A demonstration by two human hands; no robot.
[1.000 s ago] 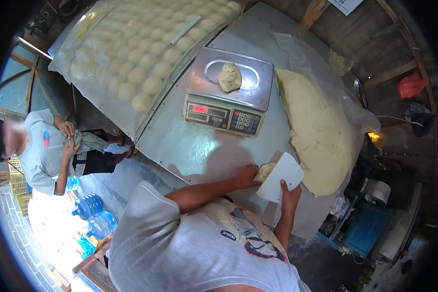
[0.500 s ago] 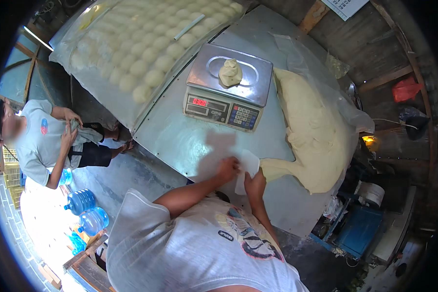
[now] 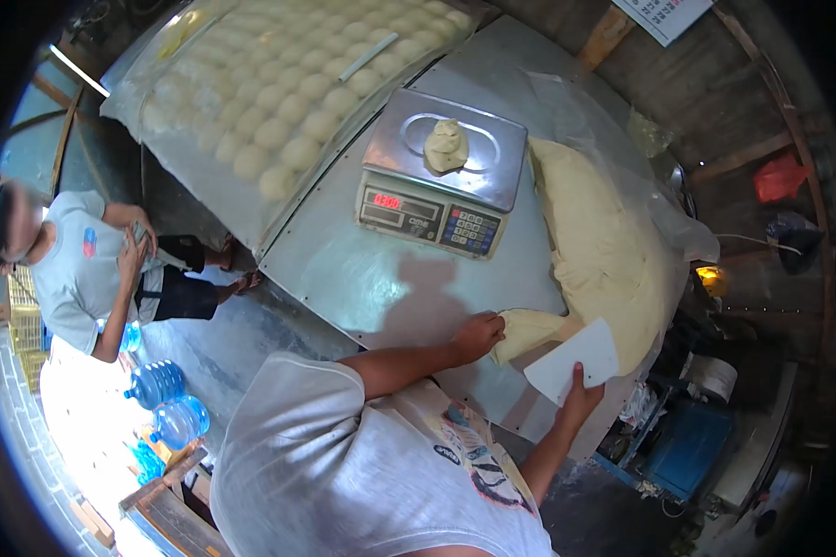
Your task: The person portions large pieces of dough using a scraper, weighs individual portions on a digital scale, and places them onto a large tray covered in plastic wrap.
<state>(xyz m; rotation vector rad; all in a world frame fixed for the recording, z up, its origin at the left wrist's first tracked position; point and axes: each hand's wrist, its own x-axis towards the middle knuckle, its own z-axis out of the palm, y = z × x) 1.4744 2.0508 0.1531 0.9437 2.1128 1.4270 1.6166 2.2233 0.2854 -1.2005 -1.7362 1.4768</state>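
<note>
Dough [image 3: 613, 246] is lying on the metal table [image 3: 344, 265], to the right of the scale [image 3: 432, 227]; its long axis is running from the far side toward the person, and a narrow tongue is pointing left from its near part. The left hand [image 3: 478, 337] is pinching the tip of this tongue with curled fingers. The right hand [image 3: 581, 399] is gripping a white scraper [image 3: 574, 360], thumb on top, whose upper corner is overlapping the dough in view.

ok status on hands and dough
Left hand at tip of dough tongue. Right hand gripping white scraper. Tongue meets big dough mass. Scale clear of hands.
</note>
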